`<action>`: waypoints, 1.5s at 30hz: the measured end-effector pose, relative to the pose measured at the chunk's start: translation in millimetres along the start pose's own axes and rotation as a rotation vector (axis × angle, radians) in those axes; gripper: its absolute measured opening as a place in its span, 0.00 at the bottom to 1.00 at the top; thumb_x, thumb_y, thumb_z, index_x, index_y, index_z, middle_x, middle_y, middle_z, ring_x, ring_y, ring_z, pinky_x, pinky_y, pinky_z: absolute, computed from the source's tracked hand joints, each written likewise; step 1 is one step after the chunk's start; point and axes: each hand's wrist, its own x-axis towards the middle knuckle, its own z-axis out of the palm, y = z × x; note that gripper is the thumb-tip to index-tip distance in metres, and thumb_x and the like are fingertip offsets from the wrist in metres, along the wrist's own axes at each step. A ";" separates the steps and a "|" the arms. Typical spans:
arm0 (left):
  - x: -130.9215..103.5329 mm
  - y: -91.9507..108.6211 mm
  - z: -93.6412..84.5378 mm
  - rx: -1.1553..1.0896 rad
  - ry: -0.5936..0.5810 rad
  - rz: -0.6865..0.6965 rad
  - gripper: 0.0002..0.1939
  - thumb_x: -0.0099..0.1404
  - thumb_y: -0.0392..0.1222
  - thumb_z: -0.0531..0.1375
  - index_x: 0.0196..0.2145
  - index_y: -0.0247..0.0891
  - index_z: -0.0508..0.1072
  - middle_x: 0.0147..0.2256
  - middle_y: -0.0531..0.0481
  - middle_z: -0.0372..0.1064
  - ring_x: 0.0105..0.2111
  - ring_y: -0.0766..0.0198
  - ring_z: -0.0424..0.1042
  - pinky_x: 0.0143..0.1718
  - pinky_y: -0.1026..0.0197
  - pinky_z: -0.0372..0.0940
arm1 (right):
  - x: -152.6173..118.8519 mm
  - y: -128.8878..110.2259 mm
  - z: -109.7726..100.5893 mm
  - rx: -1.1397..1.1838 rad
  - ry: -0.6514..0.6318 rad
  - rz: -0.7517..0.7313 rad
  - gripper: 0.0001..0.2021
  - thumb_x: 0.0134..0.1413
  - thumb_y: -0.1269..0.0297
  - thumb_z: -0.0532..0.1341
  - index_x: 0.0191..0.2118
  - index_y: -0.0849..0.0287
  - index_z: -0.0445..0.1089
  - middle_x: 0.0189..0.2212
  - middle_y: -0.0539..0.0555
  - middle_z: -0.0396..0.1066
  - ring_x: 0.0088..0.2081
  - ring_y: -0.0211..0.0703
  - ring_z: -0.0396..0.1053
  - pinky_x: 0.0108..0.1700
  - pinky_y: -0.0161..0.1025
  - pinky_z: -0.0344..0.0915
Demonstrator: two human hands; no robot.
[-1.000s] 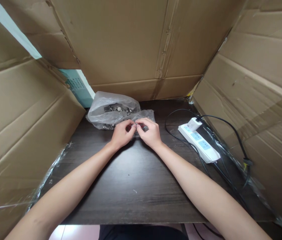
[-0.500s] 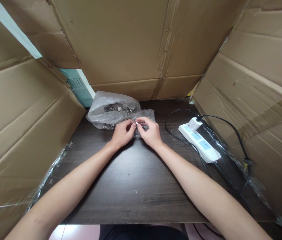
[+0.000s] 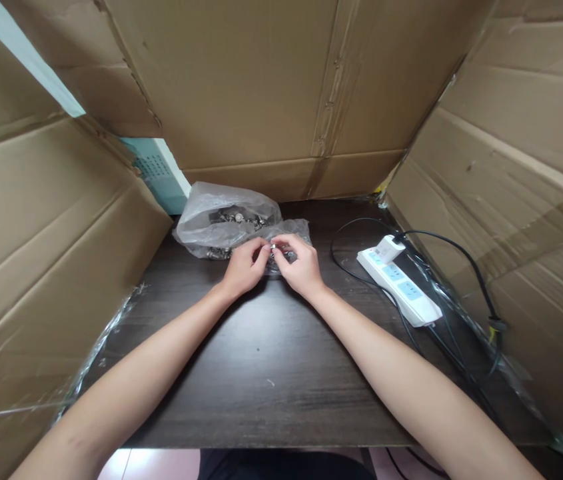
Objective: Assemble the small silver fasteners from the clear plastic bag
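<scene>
My left hand (image 3: 247, 261) and my right hand (image 3: 300, 261) meet fingertip to fingertip in front of a clear plastic bag. A small shiny metal piece (image 3: 274, 247) sits pinched between them, too small to name closely. Thumb and fingers are closed on both hands. Behind the left hand, the larger plastic bag (image 3: 196, 223) lies with its mouth open and many small metal parts (image 3: 239, 218) inside. A second plastic bag (image 3: 301, 229), also with small metal parts, is partly hidden under and behind my right hand.
A white power strip (image 3: 401, 287) with a white plug adapter (image 3: 390, 247) and black cables (image 3: 466, 257) lies on the right of the dark table (image 3: 256, 380). Cardboard walls (image 3: 251, 80) enclose the back and both sides.
Both hands stay in nearly the same place. The small metal piece at the fingertips has turned or shifted very slightly.
</scene>
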 end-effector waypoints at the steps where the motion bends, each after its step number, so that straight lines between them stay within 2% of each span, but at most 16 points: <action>1: 0.0 -0.3 -0.1 0.000 -0.003 0.001 0.14 0.73 0.45 0.52 0.35 0.37 0.74 0.31 0.50 0.73 0.31 0.62 0.69 0.35 0.60 0.61 | -0.1 -0.4 0.0 0.004 0.000 -0.002 0.07 0.59 0.69 0.61 0.41 0.55 0.75 0.39 0.54 0.79 0.40 0.44 0.77 0.44 0.42 0.77; 11: 0.6 0.1 -1.1 0.004 0.025 0.062 0.13 0.72 0.44 0.54 0.34 0.37 0.72 0.29 0.50 0.71 0.29 0.63 0.67 0.33 0.61 0.60 | 0.0 -1.4 0.7 0.022 0.014 0.032 0.04 0.60 0.64 0.62 0.40 0.55 0.74 0.38 0.54 0.80 0.38 0.44 0.79 0.44 0.43 0.77; 16: 0.3 -1.0 -0.2 0.023 0.041 0.098 0.11 0.73 0.43 0.54 0.35 0.37 0.72 0.32 0.49 0.72 0.31 0.62 0.69 0.34 0.60 0.62 | -0.1 -2.8 1.2 0.006 0.028 -0.002 0.05 0.60 0.66 0.62 0.40 0.55 0.75 0.38 0.54 0.79 0.37 0.43 0.78 0.43 0.42 0.77; 22: -0.5 -0.7 1.0 0.064 0.051 0.132 0.11 0.74 0.44 0.54 0.37 0.37 0.72 0.33 0.48 0.72 0.33 0.61 0.70 0.36 0.59 0.64 | 0.7 -2.4 1.2 -0.017 0.066 -0.050 0.06 0.59 0.67 0.61 0.37 0.55 0.77 0.39 0.56 0.76 0.40 0.44 0.76 0.41 0.41 0.77; 33: 0.5 -2.3 0.4 0.046 0.019 0.063 0.13 0.74 0.44 0.53 0.36 0.37 0.73 0.33 0.48 0.75 0.32 0.61 0.71 0.36 0.60 0.64 | 1.0 -5.6 -0.1 -0.019 -0.004 -0.013 0.08 0.57 0.71 0.59 0.39 0.55 0.75 0.39 0.54 0.77 0.39 0.44 0.75 0.45 0.43 0.75; 45: 0.2 0.3 -0.6 0.033 0.033 0.075 0.12 0.73 0.44 0.53 0.34 0.38 0.72 0.31 0.49 0.72 0.31 0.61 0.69 0.35 0.60 0.63 | 0.8 -5.2 0.4 0.033 0.000 0.040 0.06 0.59 0.66 0.62 0.39 0.55 0.76 0.38 0.54 0.77 0.37 0.43 0.76 0.41 0.42 0.76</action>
